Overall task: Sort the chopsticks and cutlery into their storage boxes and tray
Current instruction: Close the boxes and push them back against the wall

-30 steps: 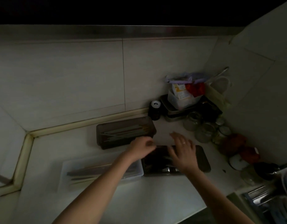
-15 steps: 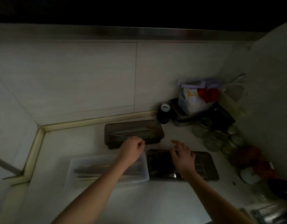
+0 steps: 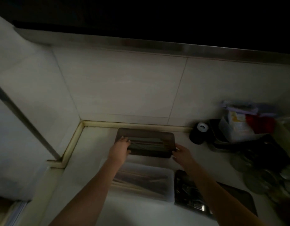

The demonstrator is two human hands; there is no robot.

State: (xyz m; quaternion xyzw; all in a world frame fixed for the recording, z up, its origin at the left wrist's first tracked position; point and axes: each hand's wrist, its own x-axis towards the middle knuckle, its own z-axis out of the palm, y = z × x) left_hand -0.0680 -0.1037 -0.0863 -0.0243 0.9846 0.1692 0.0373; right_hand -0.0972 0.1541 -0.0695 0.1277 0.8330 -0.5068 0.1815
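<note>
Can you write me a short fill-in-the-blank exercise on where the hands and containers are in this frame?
1. Both hands grip the ends of the ______ box near the wall.
2. The left hand is at that box's ______ end, the right hand at the other.
3. The clear plastic box lies ______ the dark cutlery tray, on the tray's left.
4. Long, thin ______ lie inside the held box.

Missing words: brown; left; beside; chopsticks
</note>
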